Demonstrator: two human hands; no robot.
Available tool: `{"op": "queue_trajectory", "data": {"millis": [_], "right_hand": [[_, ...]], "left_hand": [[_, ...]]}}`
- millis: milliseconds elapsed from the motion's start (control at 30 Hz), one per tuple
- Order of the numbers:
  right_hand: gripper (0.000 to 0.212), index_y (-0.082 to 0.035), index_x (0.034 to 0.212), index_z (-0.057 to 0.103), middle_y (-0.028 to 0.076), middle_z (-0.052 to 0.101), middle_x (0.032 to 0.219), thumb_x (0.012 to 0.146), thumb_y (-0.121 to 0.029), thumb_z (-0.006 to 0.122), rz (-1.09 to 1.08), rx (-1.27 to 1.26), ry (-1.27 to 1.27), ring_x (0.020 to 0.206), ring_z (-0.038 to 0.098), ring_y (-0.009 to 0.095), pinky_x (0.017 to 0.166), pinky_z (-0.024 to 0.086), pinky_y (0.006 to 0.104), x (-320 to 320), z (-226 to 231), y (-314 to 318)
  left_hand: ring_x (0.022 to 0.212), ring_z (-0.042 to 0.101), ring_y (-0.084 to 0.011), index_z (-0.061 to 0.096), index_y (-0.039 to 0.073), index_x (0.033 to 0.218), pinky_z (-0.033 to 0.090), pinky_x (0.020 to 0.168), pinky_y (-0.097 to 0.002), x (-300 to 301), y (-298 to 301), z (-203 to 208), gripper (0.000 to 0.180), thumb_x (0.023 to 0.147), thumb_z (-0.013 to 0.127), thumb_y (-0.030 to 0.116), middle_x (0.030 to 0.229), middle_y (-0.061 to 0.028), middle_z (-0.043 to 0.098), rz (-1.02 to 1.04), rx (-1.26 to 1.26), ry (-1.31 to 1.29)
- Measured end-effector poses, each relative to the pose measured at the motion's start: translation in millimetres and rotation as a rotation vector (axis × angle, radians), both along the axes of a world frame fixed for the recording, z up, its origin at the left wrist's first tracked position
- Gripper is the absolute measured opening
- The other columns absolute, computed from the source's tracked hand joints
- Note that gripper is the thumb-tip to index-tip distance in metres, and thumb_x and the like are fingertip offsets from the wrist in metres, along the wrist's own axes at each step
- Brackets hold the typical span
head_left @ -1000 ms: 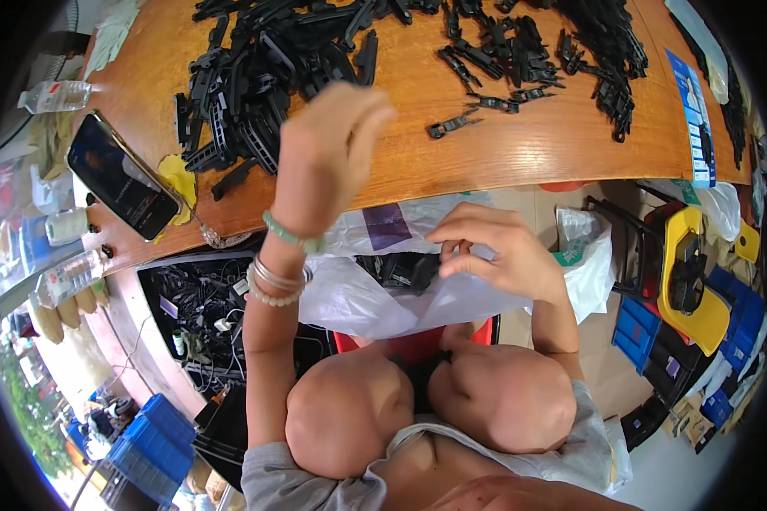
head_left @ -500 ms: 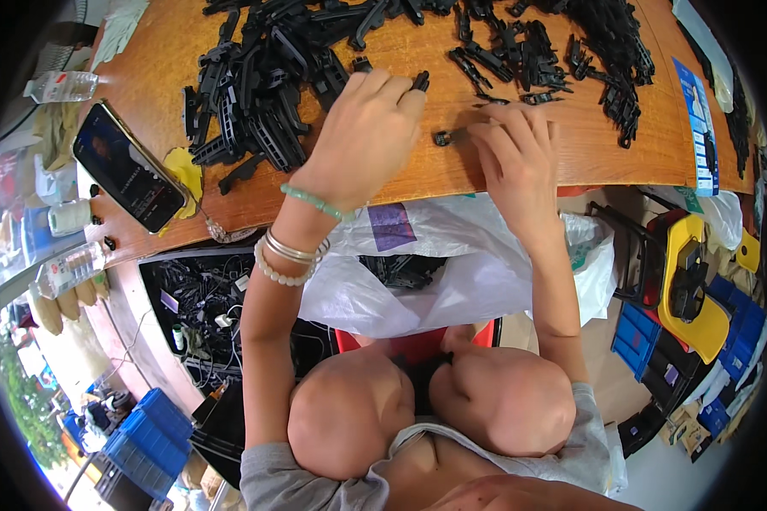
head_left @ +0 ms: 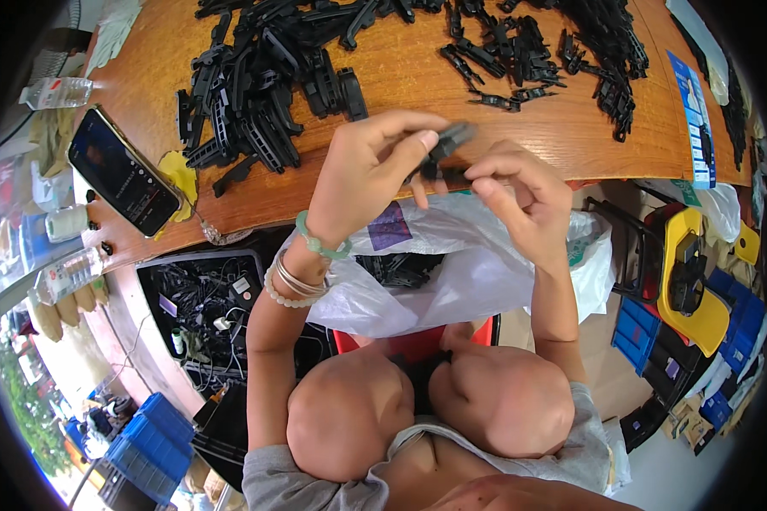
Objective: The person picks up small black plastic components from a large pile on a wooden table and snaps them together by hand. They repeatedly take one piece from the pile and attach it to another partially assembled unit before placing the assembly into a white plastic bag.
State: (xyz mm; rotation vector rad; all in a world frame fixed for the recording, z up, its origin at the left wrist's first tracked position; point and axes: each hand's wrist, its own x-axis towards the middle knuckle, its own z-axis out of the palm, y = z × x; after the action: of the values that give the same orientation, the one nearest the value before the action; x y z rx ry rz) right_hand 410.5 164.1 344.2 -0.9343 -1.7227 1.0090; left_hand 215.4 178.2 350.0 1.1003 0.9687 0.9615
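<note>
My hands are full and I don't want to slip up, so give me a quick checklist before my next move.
1. Left hand gripping the black part: ok.
2. Right hand pinching the small dark piece: ok, at the fingertips.
3. The two pieces fully joined: cannot tell, blurred and partly covered by fingers.
4. White bag open below the table edge: ok, its contents show through the mouth.
5. Phone away from both hands: ok, off to the left on the table.
</note>
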Motion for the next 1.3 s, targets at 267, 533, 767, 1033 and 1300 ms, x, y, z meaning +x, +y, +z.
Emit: {"op": "queue_trajectory", "data": {"millis": [267, 533, 767, 1033, 1300], "right_hand": [[0.011, 0.007, 0.092, 0.059, 0.012, 0.062, 0.08, 0.081, 0.009, 0.061, -0.019, -0.286, 0.223, 0.065, 0.062, 0.016, 0.051, 0.049, 0.0239, -6.2, -3.5, -6.7], [0.02, 0.003, 0.094, 0.062, 0.01, 0.066, 0.085, 0.077, 0.0, 0.071, -0.182, -0.113, 0.214, 0.069, 0.062, 0.013, 0.058, 0.05, 0.0247, -8.2, -19.5, -10.7], [0.032, 0.001, 0.096, 0.063, 0.012, 0.065, 0.084, 0.069, -0.007, 0.076, -0.105, 0.107, -0.129, 0.07, 0.063, 0.023, 0.062, 0.049, 0.0301, -5.4, -5.9, -5.9], [0.033, 0.005, 0.096, 0.063, 0.013, 0.065, 0.085, 0.066, 0.001, 0.075, -0.08, 0.095, -0.068, 0.074, 0.059, 0.018, 0.065, 0.045, 0.027, -0.1, -10.2, -6.5], [0.02, 0.0, 0.088, 0.067, 0.009, 0.065, 0.082, 0.071, -0.006, 0.075, 0.434, -0.422, -0.139, 0.07, 0.061, 0.022, 0.065, 0.048, 0.0297, 5.9, 0.8, -17.0]], "left_hand": [[0.066, 0.064, -0.0143, 0.062, -0.009, 0.103, 0.051, 0.058, -0.0242, 2.1, -14.8, 0.4, 0.021, 0.089, 0.058, 0.006, 0.082, -0.012, 0.066, -0.027, 0.045, -0.013], [0.065, 0.061, -0.0302, 0.059, -0.002, 0.108, 0.047, 0.057, -0.0332, 4.3, -27.0, -7.2, 0.036, 0.077, 0.071, 0.01, 0.08, -0.0182, 0.063, 0.019, 0.546, 0.478], [0.068, 0.066, -0.0252, 0.063, -0.003, 0.105, 0.05, 0.061, -0.0293, -2.3, -24.8, 3.6, 0.031, 0.075, 0.071, 0.006, 0.085, -0.017, 0.066, -0.102, 0.555, 0.56], [0.067, 0.066, -0.0241, 0.065, -0.001, 0.102, 0.05, 0.061, -0.0282, 0.2, -24.7, -0.5, 0.029, 0.075, 0.071, 0.007, 0.082, -0.0154, 0.067, -0.082, 0.552, 0.49], [0.059, 0.059, -0.0091, 0.066, -0.001, 0.097, 0.045, 0.053, -0.0249, -28.7, -3.4, -11.7, 0.015, 0.083, 0.061, 0.002, 0.073, -0.0097, 0.064, 0.107, 0.589, 0.621]]}}
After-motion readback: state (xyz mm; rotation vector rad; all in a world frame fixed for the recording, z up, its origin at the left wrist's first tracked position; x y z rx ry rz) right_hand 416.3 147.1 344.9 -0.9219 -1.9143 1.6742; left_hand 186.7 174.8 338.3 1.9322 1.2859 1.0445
